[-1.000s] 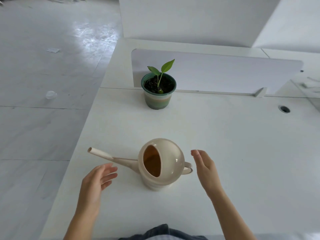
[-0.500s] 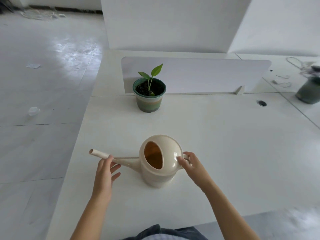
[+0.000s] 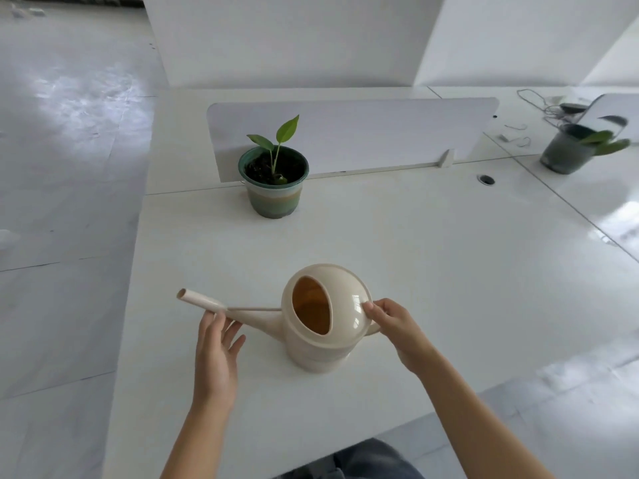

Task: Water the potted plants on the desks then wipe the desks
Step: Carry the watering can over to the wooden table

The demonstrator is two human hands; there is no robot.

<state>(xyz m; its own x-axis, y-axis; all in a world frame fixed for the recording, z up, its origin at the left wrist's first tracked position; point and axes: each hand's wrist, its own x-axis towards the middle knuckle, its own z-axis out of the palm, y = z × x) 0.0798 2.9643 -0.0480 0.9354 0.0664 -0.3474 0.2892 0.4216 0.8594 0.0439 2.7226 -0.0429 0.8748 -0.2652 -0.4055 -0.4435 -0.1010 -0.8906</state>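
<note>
A cream watering can stands on the white desk, spout pointing left. My right hand is closed around the can's handle on its right side, thumb on the dome. My left hand is open, fingers spread, touching the underside of the long spout. Behind the can a small green plant in a green striped pot stands against the desk divider. A second potted plant in a dark pot sits on the neighbouring desk at the far right.
A white divider panel runs along the desk's back edge. A cable hole lies at the back right. Loose cables lie on the far right desk. The desk's left edge drops to a pale tiled floor.
My right hand has closed on the can's handle. My left hand has moved in under the spout. The view has tilted up, bringing the second pot into sight.
</note>
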